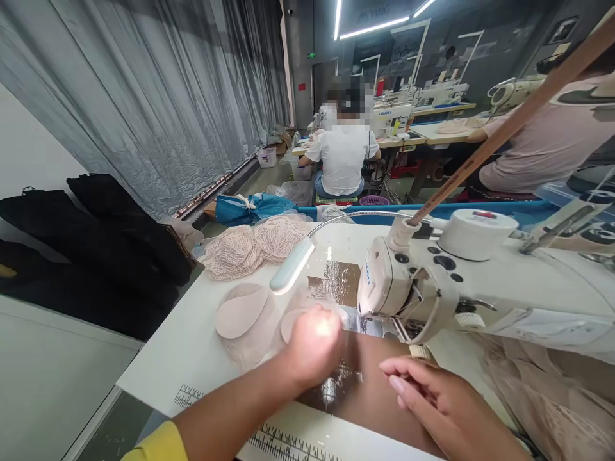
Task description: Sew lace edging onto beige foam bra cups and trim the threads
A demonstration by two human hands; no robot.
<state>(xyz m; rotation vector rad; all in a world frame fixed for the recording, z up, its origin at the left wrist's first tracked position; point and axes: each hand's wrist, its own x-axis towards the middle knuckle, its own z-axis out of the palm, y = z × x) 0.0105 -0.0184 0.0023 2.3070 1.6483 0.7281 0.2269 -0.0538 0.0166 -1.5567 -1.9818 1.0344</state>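
Note:
My left hand (pixel 314 342) lies on the white sewing table (pixel 187 358), just left of the needle of the white sewing machine (pixel 480 282). It is brightly lit by the machine's lamp (pixel 291 266), and its fingers are hidden, resting near pale beige fabric cups (pixel 240 314). My right hand (pixel 432 397) lies flat on the shiny brown plate (pixel 369 390) in front of the machine, fingers stretched out and holding nothing.
A pile of pink lace pieces (pixel 254 243) sits at the table's far edge. Black garments (pixel 96 243) hang at the left. Beige fabric (pixel 552 403) drapes at the right. People sit at other sewing machines behind (pixel 343 153). A wooden stick (pixel 509 121) leans across the upper right.

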